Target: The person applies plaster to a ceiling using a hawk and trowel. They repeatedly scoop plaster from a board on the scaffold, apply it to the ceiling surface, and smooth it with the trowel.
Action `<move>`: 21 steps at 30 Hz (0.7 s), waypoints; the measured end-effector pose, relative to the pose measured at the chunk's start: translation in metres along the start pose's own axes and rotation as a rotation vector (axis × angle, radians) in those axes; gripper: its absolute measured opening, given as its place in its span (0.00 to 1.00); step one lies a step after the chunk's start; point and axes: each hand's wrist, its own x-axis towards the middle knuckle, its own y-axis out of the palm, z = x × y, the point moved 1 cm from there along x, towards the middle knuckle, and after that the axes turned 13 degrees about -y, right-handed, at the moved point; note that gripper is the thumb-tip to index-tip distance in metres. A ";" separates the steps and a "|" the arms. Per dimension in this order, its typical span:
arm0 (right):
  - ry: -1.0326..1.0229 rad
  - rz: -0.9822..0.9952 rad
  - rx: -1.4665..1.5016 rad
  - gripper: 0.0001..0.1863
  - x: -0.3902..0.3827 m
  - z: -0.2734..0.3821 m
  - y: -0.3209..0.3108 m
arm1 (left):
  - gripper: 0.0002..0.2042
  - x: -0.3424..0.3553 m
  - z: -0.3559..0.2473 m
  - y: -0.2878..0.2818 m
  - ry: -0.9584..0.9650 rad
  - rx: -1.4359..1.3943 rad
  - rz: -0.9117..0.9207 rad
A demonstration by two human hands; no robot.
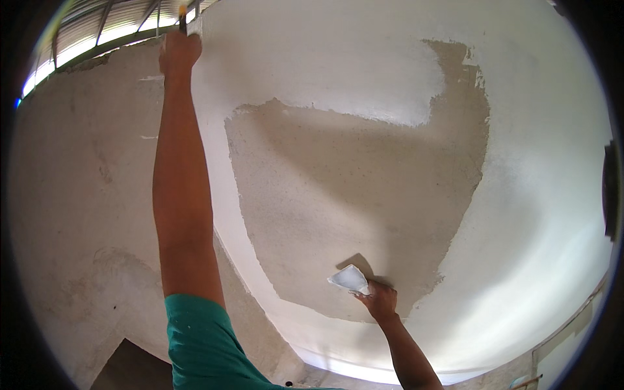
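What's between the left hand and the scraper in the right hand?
In the head view: white wall near the left hand, then the brown patch up to the scraper; nothing else.

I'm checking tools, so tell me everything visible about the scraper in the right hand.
The scraper has a flat, pale grey-white blade, perhaps metal, widening away from the right hand's grip, which hides most of its handle. It points toward the picture's upper left, in front of the bare brownish wall patch, low down; whether they touch is unclear.
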 end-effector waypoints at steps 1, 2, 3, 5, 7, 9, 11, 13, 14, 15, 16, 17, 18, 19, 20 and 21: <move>-0.002 0.015 -0.009 0.21 0.000 0.001 0.001 | 0.20 0.011 0.018 0.012 -0.070 0.038 -0.032; -0.005 0.028 -0.017 0.21 0.002 0.002 0.003 | 0.20 0.015 0.029 0.017 -0.102 0.056 0.005; -0.008 0.030 -0.025 0.21 0.001 0.000 0.003 | 0.20 0.011 0.035 0.023 -0.136 0.064 0.054; -0.016 0.033 -0.034 0.21 0.000 -0.002 0.003 | 0.21 0.009 0.040 0.030 -0.162 0.059 0.100; -0.030 0.041 -0.040 0.21 0.000 -0.002 0.003 | 0.21 -0.007 0.029 0.036 -0.142 0.036 0.109; -0.049 0.009 -0.032 0.21 0.001 -0.002 0.005 | 0.22 -0.021 0.011 0.033 -0.013 0.018 0.074; -0.058 -0.055 -0.027 0.21 0.000 -0.005 0.008 | 0.21 -0.077 -0.040 0.009 0.012 0.004 0.115; -0.064 -0.035 -0.007 0.21 0.004 0.001 0.006 | 0.15 -0.124 -0.081 0.002 0.203 -0.047 0.038; -0.054 -0.025 -0.016 0.21 0.003 -0.001 0.003 | 0.13 -0.163 -0.106 -0.007 0.292 -0.121 0.005; -0.043 -0.029 -0.014 0.21 0.002 -0.005 0.002 | 0.17 -0.193 -0.133 -0.023 0.265 -0.140 0.162; -0.038 -0.033 -0.007 0.21 0.001 -0.007 0.001 | 0.17 -0.216 -0.153 -0.036 0.323 -0.153 0.190; -0.036 -0.036 0.000 0.20 0.001 -0.007 0.001 | 0.17 -0.228 -0.162 -0.049 0.379 -0.166 0.216; -0.036 -0.035 0.018 0.20 0.003 -0.004 0.000 | 0.15 -0.228 -0.161 -0.071 0.379 -0.183 0.217; -0.023 -0.033 0.026 0.20 0.003 -0.004 -0.001 | 0.13 -0.233 -0.163 -0.087 0.381 -0.212 0.230; -0.006 -0.033 0.029 0.20 0.002 -0.006 -0.003 | 0.12 -0.235 -0.166 -0.093 0.383 -0.246 0.245; -0.013 -0.008 -0.001 0.21 0.002 -0.007 -0.005 | 0.15 -0.202 -0.152 -0.061 0.520 -0.251 -0.035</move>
